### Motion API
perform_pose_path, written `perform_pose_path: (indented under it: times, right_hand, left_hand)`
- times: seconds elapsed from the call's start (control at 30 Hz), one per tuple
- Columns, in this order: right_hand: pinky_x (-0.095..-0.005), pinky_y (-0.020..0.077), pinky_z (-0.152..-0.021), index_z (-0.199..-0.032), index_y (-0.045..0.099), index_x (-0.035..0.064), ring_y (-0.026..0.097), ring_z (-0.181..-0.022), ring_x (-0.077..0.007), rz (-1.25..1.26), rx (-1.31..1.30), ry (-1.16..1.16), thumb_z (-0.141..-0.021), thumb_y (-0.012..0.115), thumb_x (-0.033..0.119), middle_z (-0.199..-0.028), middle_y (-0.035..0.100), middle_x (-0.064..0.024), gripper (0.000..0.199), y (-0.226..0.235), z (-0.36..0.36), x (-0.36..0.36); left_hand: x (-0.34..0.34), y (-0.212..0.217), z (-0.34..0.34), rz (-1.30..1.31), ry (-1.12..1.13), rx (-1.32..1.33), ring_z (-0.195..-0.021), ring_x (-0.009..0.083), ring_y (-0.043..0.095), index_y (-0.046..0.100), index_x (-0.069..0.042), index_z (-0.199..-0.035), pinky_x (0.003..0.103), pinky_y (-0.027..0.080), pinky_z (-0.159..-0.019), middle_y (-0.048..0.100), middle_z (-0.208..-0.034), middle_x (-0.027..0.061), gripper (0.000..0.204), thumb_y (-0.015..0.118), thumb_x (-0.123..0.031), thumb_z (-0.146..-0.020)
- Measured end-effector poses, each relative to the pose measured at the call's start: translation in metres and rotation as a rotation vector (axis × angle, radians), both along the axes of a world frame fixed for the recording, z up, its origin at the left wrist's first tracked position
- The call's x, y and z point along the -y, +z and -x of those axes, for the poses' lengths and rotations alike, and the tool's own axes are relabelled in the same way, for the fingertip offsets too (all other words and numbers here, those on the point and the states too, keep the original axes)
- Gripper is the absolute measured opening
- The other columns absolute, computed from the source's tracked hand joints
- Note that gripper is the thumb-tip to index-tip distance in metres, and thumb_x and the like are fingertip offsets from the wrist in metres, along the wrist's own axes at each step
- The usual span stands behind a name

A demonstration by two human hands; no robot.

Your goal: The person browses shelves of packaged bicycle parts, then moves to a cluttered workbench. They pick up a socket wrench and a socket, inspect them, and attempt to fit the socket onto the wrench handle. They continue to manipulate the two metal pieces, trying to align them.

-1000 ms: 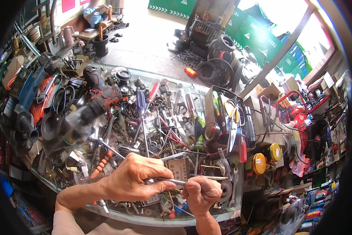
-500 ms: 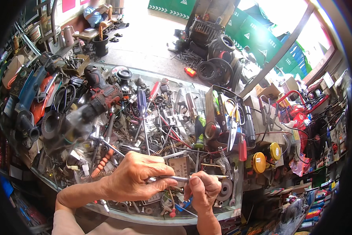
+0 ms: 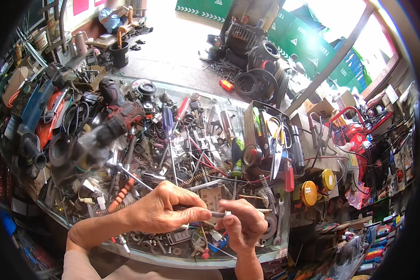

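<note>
A green fence (image 3: 308, 51) with white triangular signs spans the far background, and nearer stretches the glass-topped counter (image 3: 271, 255), its surface crowded with tools and small metal parts. Beyond it, at upper left, a person in a blue top (image 3: 111, 18) sits by the wall, while dark wheels (image 3: 246, 84) are stacked on the ground toward the right. On the counter's left half lies a red-and-black cordless drill (image 3: 121, 119), its front part wrapped in cloudy plastic; at the right side stands a rectangular metal tin (image 3: 248, 126) filled with hand tools. The person's left hand (image 3: 165, 210) is above the front of the counter, thumb and forefinger pinching a thin grey rod. The right hand (image 3: 245, 224) is at the rod's far end, its fingers loosely bent; whether they touch the rod, I cannot tell. A purple-handled screwdriver (image 3: 168, 123) lies among the parts ahead of the left hand. Scissors (image 3: 278, 154) with yellow handles rest in the tin, and a coil spring (image 3: 268, 193) lies below it. The thin grey rod (image 3: 218, 214) runs roughly level between the two hands, ending in a pale tip.
</note>
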State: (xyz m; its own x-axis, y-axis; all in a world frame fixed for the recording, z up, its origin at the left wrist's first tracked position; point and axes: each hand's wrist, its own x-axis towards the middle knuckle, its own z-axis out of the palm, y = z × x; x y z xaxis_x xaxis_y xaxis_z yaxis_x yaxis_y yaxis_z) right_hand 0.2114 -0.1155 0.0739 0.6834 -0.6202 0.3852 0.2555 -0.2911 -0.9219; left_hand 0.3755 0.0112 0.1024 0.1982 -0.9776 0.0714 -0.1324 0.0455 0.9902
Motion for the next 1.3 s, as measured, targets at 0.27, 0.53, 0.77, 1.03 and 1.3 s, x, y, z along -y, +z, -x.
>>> perform_pose_path:
  times: [0.27,0.53,0.77,1.03,1.3]
  right_hand:
    - [-0.0228,0.045,-0.057,-0.101,0.067,-0.0026,0.062,-0.066,-0.0124,0.043,-0.063,0.023,-0.084,0.071,0.012,-0.07,0.066,-0.008,0.022,-0.008,0.009,0.006]
    - [-0.0395,0.0455,-0.095,-0.124,0.057,-0.0048,0.053,-0.116,-0.0259,-0.318,0.049,0.341,-0.092,0.06,0.012,-0.131,0.049,-0.0207,0.036,0.001,-0.001,0.007]
    - [-0.0475,0.0411,-0.095,-0.097,0.07,-0.0043,0.057,-0.106,-0.035,-0.37,0.148,0.382,-0.071,0.078,0.017,-0.1,0.067,-0.0198,0.034,-0.002,-0.002,0.011]
    - [-0.0476,0.044,-0.092,-0.102,0.067,-0.0075,0.059,-0.104,-0.0352,-0.492,0.155,0.421,-0.082,0.071,0.018,-0.101,0.067,-0.0244,0.032,0.004,-0.003,0.007]
    - [-0.0379,0.0474,-0.092,-0.105,0.067,-0.0059,0.06,-0.103,-0.0257,-0.331,0.133,0.303,-0.08,0.072,0.002,-0.105,0.067,-0.0182,0.026,-0.003,0.0,0.01]
  left_hand:
    - [0.004,-0.013,0.013,0.073,0.115,-0.115,-0.062,0.0074,0.056,0.069,0.001,-0.094,0.024,0.044,-0.054,0.065,-0.072,0.0035,0.019,0.07,-0.016,-0.088]
    - [0.005,-0.029,0.021,-0.082,-0.166,-0.835,-0.061,0.0054,0.05,0.06,-0.001,-0.121,0.022,0.041,-0.056,0.06,-0.077,0.0016,0.031,0.053,-0.021,-0.099]
    - [0.006,-0.029,0.025,0.107,-0.158,-0.385,-0.082,0.0122,0.065,0.065,0.002,-0.112,0.027,0.052,-0.076,0.069,-0.095,0.0079,0.024,0.059,-0.013,-0.095]
    - [0.008,-0.04,0.028,0.087,-0.225,-0.594,-0.082,0.0116,0.065,0.063,0.0,-0.118,0.027,0.054,-0.076,0.069,-0.094,0.0076,0.026,0.057,-0.012,-0.096]
    - [0.006,-0.028,0.03,0.223,0.131,0.18,-0.076,0.0208,0.066,0.069,0.0,-0.1,0.031,0.051,-0.069,0.068,-0.08,0.0112,0.019,0.071,-0.007,-0.083]
